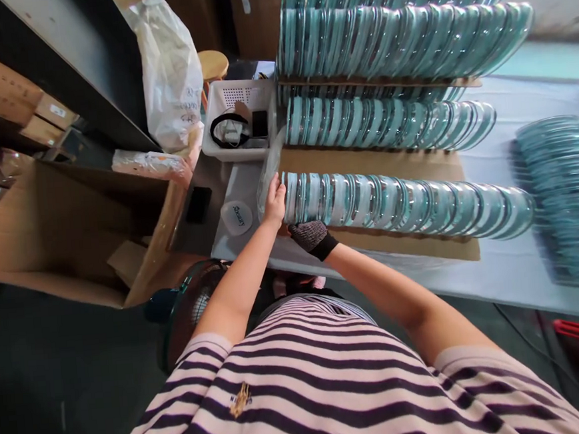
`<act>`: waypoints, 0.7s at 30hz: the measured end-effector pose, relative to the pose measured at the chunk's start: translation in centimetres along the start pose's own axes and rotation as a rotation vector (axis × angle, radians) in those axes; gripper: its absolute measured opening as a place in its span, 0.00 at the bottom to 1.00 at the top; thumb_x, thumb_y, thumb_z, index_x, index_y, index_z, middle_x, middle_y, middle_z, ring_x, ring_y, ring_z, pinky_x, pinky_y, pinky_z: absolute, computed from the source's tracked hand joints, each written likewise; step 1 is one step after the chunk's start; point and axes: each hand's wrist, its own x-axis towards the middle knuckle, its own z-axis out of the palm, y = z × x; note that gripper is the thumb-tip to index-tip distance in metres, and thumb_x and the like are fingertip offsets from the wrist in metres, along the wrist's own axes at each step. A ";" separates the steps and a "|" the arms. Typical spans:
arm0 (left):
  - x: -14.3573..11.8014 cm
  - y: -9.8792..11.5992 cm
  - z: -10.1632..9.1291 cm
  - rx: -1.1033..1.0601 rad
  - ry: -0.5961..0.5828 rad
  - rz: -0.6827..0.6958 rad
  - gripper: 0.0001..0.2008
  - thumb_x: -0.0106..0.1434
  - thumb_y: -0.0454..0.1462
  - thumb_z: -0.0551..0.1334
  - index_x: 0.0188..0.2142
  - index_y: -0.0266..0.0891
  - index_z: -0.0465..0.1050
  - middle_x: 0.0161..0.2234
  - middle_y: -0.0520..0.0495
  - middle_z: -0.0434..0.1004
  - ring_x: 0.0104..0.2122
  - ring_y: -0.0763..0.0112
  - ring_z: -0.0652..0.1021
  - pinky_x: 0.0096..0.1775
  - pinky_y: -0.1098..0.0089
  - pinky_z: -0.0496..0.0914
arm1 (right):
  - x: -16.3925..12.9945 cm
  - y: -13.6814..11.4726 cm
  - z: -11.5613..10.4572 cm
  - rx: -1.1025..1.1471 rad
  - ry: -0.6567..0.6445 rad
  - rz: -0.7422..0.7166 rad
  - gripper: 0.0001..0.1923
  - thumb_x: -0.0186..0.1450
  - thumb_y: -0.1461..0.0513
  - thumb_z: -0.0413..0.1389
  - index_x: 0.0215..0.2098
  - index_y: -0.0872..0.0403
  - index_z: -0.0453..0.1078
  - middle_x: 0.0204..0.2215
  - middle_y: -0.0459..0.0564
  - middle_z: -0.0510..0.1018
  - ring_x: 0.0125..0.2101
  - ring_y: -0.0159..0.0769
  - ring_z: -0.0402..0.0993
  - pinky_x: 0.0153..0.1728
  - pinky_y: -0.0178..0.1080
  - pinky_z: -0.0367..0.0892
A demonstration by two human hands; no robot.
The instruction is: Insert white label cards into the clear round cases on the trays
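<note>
At the near end of the front row of glass discs, left hand lies flat and unclenched against the end disc. Right hand, gloved, sits just below that end; grip hidden, can't tell. White basket sits beyond the row's end.

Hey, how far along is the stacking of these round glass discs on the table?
Done: several long rows of blue-green glass discs stand on edge on brown cardboard sheets. In hand: the bare left hand and black-gloved right hand press the end of the nearest row. Left: a flat-stacked pile of discs to the right.
</note>
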 end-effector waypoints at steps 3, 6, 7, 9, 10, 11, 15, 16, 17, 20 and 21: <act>0.0 0.6 -0.1 0.109 -0.005 0.105 0.25 0.74 0.46 0.48 0.67 0.45 0.59 0.68 0.45 0.60 0.68 0.65 0.61 0.67 0.61 0.55 | -0.3 0.1 -1.6 0.002 -0.021 0.005 0.22 0.74 0.59 0.41 0.48 0.56 0.76 0.43 0.63 0.81 0.42 0.45 0.78 0.37 0.39 0.63; -0.1 1.6 -0.5 0.346 -0.015 0.320 0.25 0.73 0.48 0.49 0.65 0.44 0.63 0.69 0.42 0.57 0.69 0.60 0.58 0.68 0.56 0.53 | 0.0 2.7 -5.5 0.030 0.097 0.195 0.24 0.74 0.53 0.41 0.50 0.53 0.76 0.42 0.60 0.82 0.40 0.45 0.78 0.34 0.37 0.63; -0.1 2.0 -0.6 0.430 -0.039 0.398 0.25 0.72 0.49 0.51 0.64 0.44 0.65 0.70 0.41 0.56 0.69 0.57 0.57 0.68 0.53 0.53 | 0.5 4.2 -7.2 0.034 0.162 0.283 0.24 0.73 0.53 0.41 0.51 0.52 0.75 0.43 0.60 0.81 0.41 0.44 0.78 0.34 0.36 0.63; -0.2 2.7 -0.6 0.564 -0.138 0.512 0.24 0.71 0.49 0.54 0.61 0.44 0.69 0.68 0.40 0.59 0.69 0.53 0.55 0.68 0.50 0.53 | 2.2 7.5 -10.4 0.025 0.171 0.370 0.22 0.72 0.54 0.44 0.51 0.52 0.76 0.45 0.60 0.81 0.43 0.44 0.77 0.35 0.35 0.63; -0.2 2.9 -0.6 0.612 -0.191 0.542 0.23 0.70 0.49 0.55 0.59 0.44 0.71 0.66 0.40 0.62 0.69 0.52 0.55 0.67 0.49 0.54 | 3.3 9.0 -11.8 0.028 0.082 0.359 0.21 0.70 0.53 0.47 0.51 0.52 0.77 0.45 0.59 0.81 0.43 0.43 0.77 0.35 0.35 0.64; -0.2 3.1 -0.5 0.648 -0.235 0.555 0.22 0.70 0.48 0.56 0.58 0.44 0.72 0.64 0.40 0.65 0.69 0.51 0.56 0.67 0.48 0.55 | 4.5 10.3 -12.9 0.025 -0.016 0.338 0.20 0.68 0.54 0.50 0.50 0.53 0.77 0.44 0.58 0.81 0.42 0.42 0.77 0.34 0.34 0.64; -0.4 3.3 -0.3 0.726 -0.278 0.545 0.20 0.69 0.45 0.58 0.58 0.44 0.73 0.61 0.42 0.69 0.68 0.50 0.57 0.67 0.49 0.56 | 9.0 11.6 -14.8 0.004 -0.364 0.246 0.18 0.65 0.59 0.55 0.48 0.60 0.77 0.37 0.57 0.82 0.33 0.36 0.76 0.31 0.33 0.65; -0.4 3.3 -0.3 0.733 -0.276 0.539 0.20 0.69 0.45 0.59 0.58 0.44 0.73 0.61 0.42 0.69 0.68 0.50 0.57 0.67 0.49 0.56 | 9.7 11.2 -14.9 -0.009 -0.413 0.226 0.18 0.64 0.60 0.55 0.48 0.61 0.77 0.36 0.56 0.82 0.32 0.36 0.76 0.32 0.33 0.65; -0.5 3.3 -0.4 0.737 -0.273 0.531 0.20 0.69 0.44 0.59 0.58 0.44 0.73 0.61 0.43 0.68 0.68 0.50 0.57 0.67 0.50 0.56 | 10.1 10.8 -15.0 -0.035 -0.431 0.203 0.18 0.63 0.61 0.56 0.49 0.61 0.77 0.36 0.56 0.82 0.32 0.36 0.76 0.33 0.34 0.66; -0.4 3.6 -0.4 0.727 -0.273 0.496 0.20 0.69 0.44 0.59 0.58 0.43 0.73 0.61 0.42 0.68 0.68 0.51 0.57 0.67 0.51 0.57 | 9.3 9.6 -15.2 -0.176 -0.287 0.100 0.19 0.63 0.60 0.57 0.50 0.58 0.76 0.41 0.58 0.82 0.40 0.43 0.78 0.39 0.38 0.68; -0.3 3.7 -0.4 0.720 -0.278 0.481 0.20 0.69 0.44 0.59 0.58 0.43 0.73 0.61 0.42 0.69 0.68 0.51 0.57 0.67 0.52 0.57 | 8.4 9.2 -15.1 -0.209 -0.204 0.081 0.18 0.64 0.59 0.56 0.50 0.56 0.77 0.43 0.58 0.82 0.42 0.45 0.78 0.40 0.39 0.68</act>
